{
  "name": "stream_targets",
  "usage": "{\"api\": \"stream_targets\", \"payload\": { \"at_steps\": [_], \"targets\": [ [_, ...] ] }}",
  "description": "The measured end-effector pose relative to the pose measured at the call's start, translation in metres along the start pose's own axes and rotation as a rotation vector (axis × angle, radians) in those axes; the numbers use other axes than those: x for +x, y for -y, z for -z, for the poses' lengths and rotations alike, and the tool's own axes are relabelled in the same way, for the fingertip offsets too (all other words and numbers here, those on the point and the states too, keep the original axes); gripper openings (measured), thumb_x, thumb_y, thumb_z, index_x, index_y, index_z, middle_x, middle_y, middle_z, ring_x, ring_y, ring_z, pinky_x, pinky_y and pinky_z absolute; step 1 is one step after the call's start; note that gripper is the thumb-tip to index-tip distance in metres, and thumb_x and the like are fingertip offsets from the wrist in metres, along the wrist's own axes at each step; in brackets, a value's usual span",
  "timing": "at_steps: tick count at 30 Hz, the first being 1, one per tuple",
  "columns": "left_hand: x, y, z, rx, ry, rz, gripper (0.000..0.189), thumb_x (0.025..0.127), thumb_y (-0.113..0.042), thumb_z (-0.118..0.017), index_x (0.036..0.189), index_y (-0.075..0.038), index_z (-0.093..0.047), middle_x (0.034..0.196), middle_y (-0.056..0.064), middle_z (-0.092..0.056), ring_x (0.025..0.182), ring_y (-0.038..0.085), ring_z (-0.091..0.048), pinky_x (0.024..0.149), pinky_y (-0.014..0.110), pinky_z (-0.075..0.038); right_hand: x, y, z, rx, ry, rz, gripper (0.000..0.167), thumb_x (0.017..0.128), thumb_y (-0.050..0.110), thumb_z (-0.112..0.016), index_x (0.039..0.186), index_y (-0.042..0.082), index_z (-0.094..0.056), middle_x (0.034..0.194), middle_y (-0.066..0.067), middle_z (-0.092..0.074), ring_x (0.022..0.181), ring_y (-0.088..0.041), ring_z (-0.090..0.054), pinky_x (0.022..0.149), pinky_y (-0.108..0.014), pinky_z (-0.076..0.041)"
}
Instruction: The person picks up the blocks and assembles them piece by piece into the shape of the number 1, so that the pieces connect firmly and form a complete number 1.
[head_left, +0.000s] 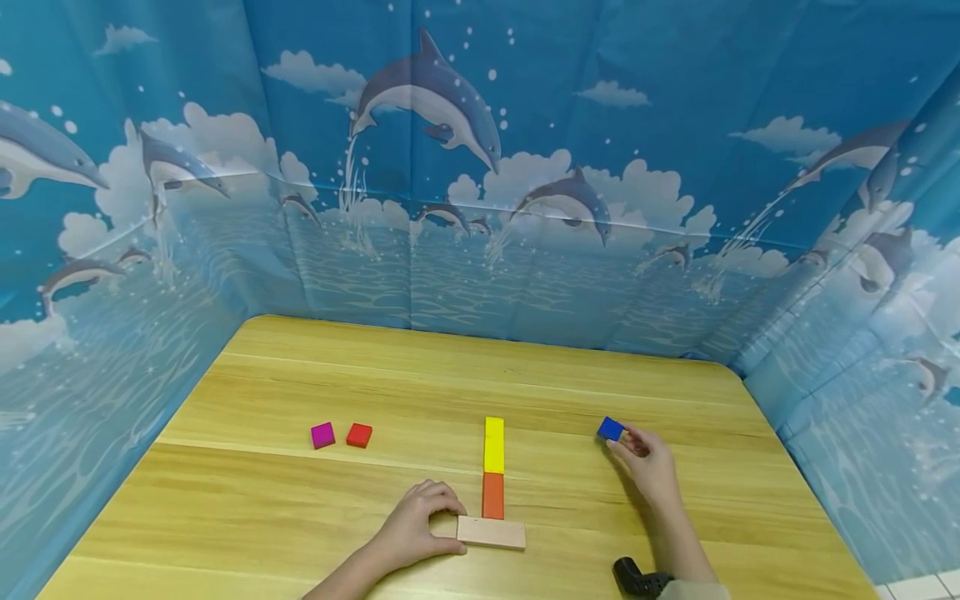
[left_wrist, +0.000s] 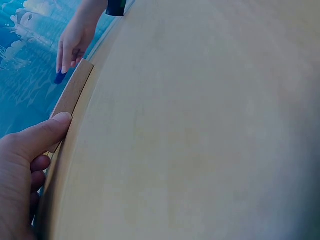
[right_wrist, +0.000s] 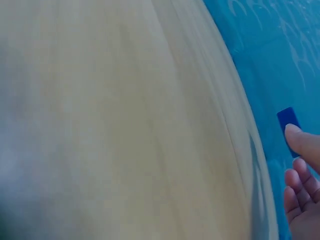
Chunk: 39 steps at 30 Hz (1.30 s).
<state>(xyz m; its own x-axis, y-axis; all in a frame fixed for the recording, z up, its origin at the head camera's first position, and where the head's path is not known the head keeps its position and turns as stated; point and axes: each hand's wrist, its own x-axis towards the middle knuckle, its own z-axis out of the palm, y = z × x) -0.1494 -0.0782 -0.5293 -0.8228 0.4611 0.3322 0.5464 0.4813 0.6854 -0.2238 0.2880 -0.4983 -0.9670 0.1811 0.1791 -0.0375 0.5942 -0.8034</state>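
My right hand pinches a small blue square block by its near edge, over the right part of the table. In the right wrist view the blue block shows side-on, under the thumb. With thumb and fingers my left hand grips the left end of a plain wooden block, which lies crosswise. An orange block extends away from the middle of the wooden block. In line beyond it lies a yellow block, end to end with the orange one.
On the left of the table lie a magenta block and a red block, a small gap apart. A black device is at the right wrist. Blue dolphin-print curtains hang around the wooden table.
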Motion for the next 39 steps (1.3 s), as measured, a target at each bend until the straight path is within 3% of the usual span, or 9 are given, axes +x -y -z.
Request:
{"api": "stream_targets", "payload": {
  "at_steps": [12,20,29,35,39],
  "targets": [
    [0.0,0.001,-0.002,-0.003,-0.002,-0.005,0.033,0.066,-0.045,-0.077,0.09,-0.026,-0.065,0.09,-0.021,-0.055,0.087,0.001,-0.047,0.084,0.031,-0.038,0.013,0.019,-0.011,0.04,0.025,0.077,0.037,0.083,0.012,-0.067,0.117,-0.002,-0.059,0.094,-0.015,-0.057,0.078,-0.001,-0.048,0.068,-0.008,-0.042],
    [0.0,0.0,-0.001,-0.002,0.001,-0.003,0.033,0.066,-0.045,-0.077,0.09,-0.026,-0.065,0.09,-0.02,-0.055,0.088,0.002,-0.047,0.084,0.031,-0.038,0.022,0.028,-0.027,0.046,0.035,0.177,0.034,0.081,0.006,-0.068,0.113,-0.003,-0.061,0.089,-0.014,-0.057,0.077,-0.005,-0.048,0.067,-0.013,-0.043],
    [0.002,0.0,0.0,-0.002,0.013,0.0,0.033,0.067,-0.048,-0.075,0.09,-0.026,-0.065,0.091,-0.019,-0.056,0.088,0.003,-0.048,0.084,0.032,-0.038,0.031,0.036,-0.049,0.04,0.083,0.199,0.034,0.08,0.006,-0.068,0.112,-0.003,-0.062,0.088,-0.013,-0.057,0.078,-0.013,-0.051,0.068,-0.018,-0.045],
    [0.001,0.001,0.0,0.002,0.0,-0.009,0.035,0.065,-0.049,-0.074,0.09,-0.026,-0.065,0.091,-0.019,-0.056,0.087,0.002,-0.047,0.083,0.031,-0.038,0.033,0.043,-0.064,0.063,0.158,0.166,0.035,0.082,0.009,-0.067,0.115,-0.001,-0.061,0.089,-0.011,-0.057,0.08,-0.017,-0.052,0.069,-0.02,-0.045],
    [0.001,0.001,-0.001,0.005,-0.006,-0.01,0.035,0.064,-0.049,-0.075,0.09,-0.026,-0.065,0.09,-0.02,-0.055,0.087,0.002,-0.047,0.083,0.03,-0.038,0.036,0.047,-0.075,0.069,0.182,0.202,0.034,0.082,0.007,-0.067,0.114,-0.001,-0.062,0.087,-0.01,-0.057,0.077,-0.016,-0.051,0.067,-0.021,-0.045]
  ]
}}
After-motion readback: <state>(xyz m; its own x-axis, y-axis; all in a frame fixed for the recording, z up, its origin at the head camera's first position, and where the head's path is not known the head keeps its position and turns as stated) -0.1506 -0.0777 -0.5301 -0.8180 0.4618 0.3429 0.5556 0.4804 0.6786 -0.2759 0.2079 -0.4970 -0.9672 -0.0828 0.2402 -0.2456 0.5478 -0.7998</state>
